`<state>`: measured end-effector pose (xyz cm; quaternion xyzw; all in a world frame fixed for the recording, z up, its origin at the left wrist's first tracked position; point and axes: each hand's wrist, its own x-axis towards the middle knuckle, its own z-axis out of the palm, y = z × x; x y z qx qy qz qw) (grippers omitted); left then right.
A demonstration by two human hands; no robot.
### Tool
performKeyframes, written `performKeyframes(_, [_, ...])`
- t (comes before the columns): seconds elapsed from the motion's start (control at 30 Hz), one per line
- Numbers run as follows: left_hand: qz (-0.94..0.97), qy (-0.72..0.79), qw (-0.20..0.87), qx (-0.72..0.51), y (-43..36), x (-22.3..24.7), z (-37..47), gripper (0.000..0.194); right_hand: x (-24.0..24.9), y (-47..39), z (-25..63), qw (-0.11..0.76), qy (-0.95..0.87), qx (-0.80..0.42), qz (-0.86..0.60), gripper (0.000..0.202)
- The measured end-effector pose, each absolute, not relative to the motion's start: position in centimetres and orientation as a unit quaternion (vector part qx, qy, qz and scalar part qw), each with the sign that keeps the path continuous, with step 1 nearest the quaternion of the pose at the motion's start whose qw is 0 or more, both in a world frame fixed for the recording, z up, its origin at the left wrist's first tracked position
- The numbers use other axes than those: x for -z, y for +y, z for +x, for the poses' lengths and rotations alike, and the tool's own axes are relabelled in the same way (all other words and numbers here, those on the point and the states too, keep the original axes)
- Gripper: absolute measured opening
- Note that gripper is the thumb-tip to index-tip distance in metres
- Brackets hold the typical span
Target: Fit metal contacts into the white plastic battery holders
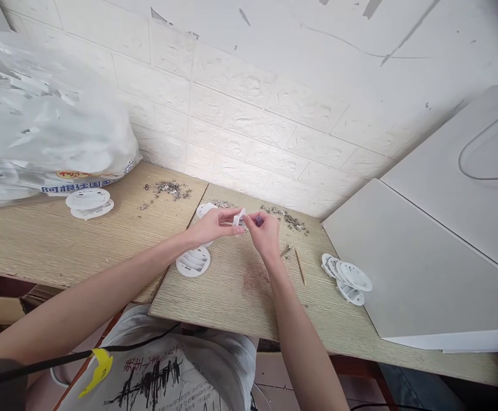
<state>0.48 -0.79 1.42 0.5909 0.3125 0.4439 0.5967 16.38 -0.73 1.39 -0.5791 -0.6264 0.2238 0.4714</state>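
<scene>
My left hand [212, 224] grips a white plastic battery-holder disc [239, 218], tipped on edge between thumb and fingers. Against its right side press the pinched fingers of my right hand [266, 233]; a small dark bit shows at them, too little to name. Below my left wrist lies another white round disc [193, 261] with curved slots facing up. One more white disc [206, 209] sits partly hidden behind my left hand. Small metal pieces [292, 220] are strewn beyond my right hand. A thin wooden stick [301, 267] lies to the right of my right forearm.
A bulging clear bag [52, 131] of white parts stands at the left, with two stacked discs [89, 203] before it. More metal pieces [172, 190] lie nearby. Several discs [347, 277] overlap beside a large white panel [424, 257] on the right. A brick-patterned wall [240, 120] rises behind.
</scene>
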Motion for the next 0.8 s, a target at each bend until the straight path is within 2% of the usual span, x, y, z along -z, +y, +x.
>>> performKeyframes(0.13, [0.594,0.322,0.592,-0.44,-0.61,-1.31,0.15,0.065,-1.73,-1.01,16.46,0.46,-0.664,-0.239,-0.539,0.028])
performKeyframes(0.37, [0.567,0.362,0.562,-0.482,-0.24,-1.04,0.21,0.04,-1.93,-1.25,16.62,0.464,-0.679,-0.292,-0.488,0.028])
performKeyframes(0.8, [0.556,0.395,0.536,-0.497,-0.16,-0.84,0.49,0.025,-1.57,-1.14,16.16,0.439,-0.701,-0.238,-0.509,0.024])
